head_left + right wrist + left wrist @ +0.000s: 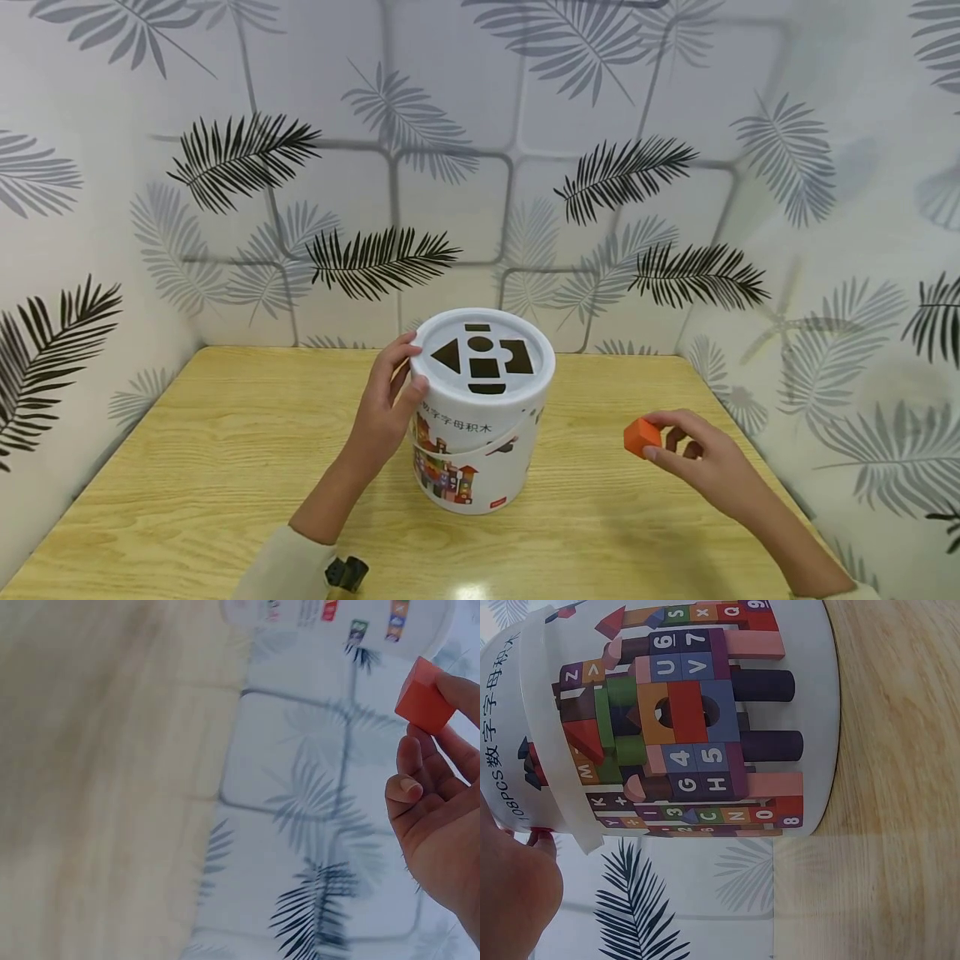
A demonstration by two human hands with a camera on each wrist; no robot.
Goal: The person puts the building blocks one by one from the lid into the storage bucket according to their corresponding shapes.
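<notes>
A white toy-block bucket [480, 450] stands upright on the table, its lid [442, 382] pierced by several shaped holes, among them a triangle, a circle and a square. My left hand [386, 400] holds the bucket at its upper left, fingers curved over the lid's edge and thumb against the side below it. Off to the right of the bucket, my right hand [697, 458] pinches an orange block [642, 437] between thumb and fingers, above the table. In the right wrist view the block [425, 697] shows flat faces and sharp edges, with the other fingers curled beneath it.
The wooden table [247, 450] meets leaf-patterned walls [465, 200] at the back and sides. A thin white handle [450, 454] hangs across the bucket's front. A black and gold object [347, 575] sits at the left sleeve [288, 562].
</notes>
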